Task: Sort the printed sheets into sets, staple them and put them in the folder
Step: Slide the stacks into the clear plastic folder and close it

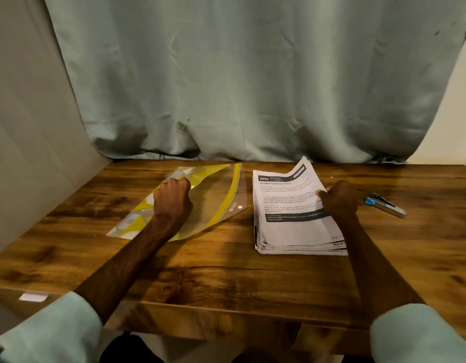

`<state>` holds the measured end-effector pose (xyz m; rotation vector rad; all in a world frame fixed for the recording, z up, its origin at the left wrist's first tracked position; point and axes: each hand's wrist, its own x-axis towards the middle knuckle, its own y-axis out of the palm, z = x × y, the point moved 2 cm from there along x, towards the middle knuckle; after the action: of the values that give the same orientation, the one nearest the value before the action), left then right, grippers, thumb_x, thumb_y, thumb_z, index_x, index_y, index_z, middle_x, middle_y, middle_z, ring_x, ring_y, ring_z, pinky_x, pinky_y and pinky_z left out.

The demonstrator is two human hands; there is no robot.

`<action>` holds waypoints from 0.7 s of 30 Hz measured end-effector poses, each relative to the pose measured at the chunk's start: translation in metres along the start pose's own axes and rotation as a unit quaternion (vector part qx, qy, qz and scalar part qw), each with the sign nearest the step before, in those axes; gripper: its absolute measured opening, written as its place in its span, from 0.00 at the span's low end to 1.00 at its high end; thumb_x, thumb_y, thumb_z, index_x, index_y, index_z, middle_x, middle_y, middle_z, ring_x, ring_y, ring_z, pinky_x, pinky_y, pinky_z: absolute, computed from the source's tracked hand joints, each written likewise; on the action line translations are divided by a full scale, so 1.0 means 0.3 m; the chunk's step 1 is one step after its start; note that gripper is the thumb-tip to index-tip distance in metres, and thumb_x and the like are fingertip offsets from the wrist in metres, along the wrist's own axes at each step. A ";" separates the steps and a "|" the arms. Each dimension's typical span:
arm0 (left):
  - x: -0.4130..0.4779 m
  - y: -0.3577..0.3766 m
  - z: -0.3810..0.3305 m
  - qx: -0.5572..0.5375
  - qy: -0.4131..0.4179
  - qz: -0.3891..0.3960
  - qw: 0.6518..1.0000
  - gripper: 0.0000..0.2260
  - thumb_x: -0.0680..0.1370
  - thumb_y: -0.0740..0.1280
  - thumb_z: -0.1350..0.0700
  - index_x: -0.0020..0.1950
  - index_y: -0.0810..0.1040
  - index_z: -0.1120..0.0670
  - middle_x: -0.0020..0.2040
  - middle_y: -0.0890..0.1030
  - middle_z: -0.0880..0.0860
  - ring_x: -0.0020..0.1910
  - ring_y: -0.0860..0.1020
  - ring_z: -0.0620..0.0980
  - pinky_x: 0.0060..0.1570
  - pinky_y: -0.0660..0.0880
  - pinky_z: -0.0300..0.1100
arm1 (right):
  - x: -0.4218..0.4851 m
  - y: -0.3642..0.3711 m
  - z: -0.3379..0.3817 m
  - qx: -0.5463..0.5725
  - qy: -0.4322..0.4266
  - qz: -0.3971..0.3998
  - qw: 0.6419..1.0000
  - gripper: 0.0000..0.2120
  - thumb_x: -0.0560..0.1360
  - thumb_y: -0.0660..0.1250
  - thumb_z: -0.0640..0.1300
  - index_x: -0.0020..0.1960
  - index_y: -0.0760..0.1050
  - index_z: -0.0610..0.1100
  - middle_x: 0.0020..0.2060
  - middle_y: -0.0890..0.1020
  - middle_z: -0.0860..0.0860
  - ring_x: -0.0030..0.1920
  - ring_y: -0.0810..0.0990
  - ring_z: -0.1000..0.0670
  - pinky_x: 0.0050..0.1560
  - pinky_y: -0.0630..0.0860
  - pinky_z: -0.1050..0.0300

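A thick stack of printed sheets (pixel 289 218) lies right of the table's middle. My right hand (pixel 340 199) pinches the right edge of the top sheets, and their far right corner curls up off the stack. To the left lies a clear and yellow plastic folder (pixel 221 203), turned at an angle. My left hand (pixel 173 197) rests on it as a fist, fingers curled at the folder's far left part. A blue and silver stapler (pixel 386 204) lies on the table right of my right hand, apart from it.
The wooden table (pixel 226 279) runs to a near edge just above my sleeves. A grey-green curtain (pixel 239 87) hangs behind its far edge and a beige cloth wall (pixel 30 153) closes off the left side. A white label (pixel 34 297) sticks at the near left corner.
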<state>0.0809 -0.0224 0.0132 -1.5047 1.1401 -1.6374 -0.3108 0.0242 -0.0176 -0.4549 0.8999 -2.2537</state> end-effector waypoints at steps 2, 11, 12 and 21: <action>0.003 0.003 0.000 0.001 0.001 0.001 1.000 0.11 0.73 0.65 0.66 0.36 0.69 0.53 0.35 0.73 0.55 0.37 0.77 0.60 0.32 0.67 0.44 | 0.001 -0.004 0.013 0.000 -0.005 -0.004 1.000 0.15 0.77 0.73 0.45 0.58 0.77 0.37 0.52 0.81 0.40 0.52 0.81 0.40 0.43 0.72 0.52; 0.012 0.014 0.001 -0.007 -0.008 0.008 1.000 0.05 0.74 0.67 0.64 0.41 0.78 0.55 0.38 0.79 0.56 0.37 0.78 0.57 0.36 0.78 0.47 | 0.002 -0.047 0.012 -0.098 -0.008 -0.030 0.995 0.13 0.79 0.70 0.42 0.60 0.77 0.37 0.54 0.80 0.40 0.47 0.74 0.45 0.45 0.68 0.54; 0.011 0.014 0.001 -0.009 -0.008 0.006 1.000 0.05 0.74 0.67 0.64 0.42 0.79 0.55 0.38 0.79 0.56 0.37 0.78 0.58 0.36 0.79 0.47 | 0.003 -0.051 0.012 -0.111 -0.008 -0.036 0.993 0.13 0.79 0.70 0.42 0.60 0.77 0.37 0.54 0.80 0.40 0.46 0.72 0.45 0.45 0.68 0.53; 0.002 -0.002 -0.006 -0.021 -0.009 -0.003 1.000 0.04 0.75 0.68 0.64 0.44 0.79 0.56 0.41 0.80 0.57 0.41 0.79 0.59 0.37 0.76 0.47 | -0.018 -0.068 0.029 -0.060 -0.066 -0.108 0.990 0.10 0.81 0.67 0.44 0.60 0.79 0.41 0.52 0.82 0.42 0.52 0.81 0.41 0.44 0.71 0.53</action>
<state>0.0790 -0.0223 0.0139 -1.5466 1.1690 -1.6099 -0.3114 0.0349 0.0024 -0.7808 0.9588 -2.3374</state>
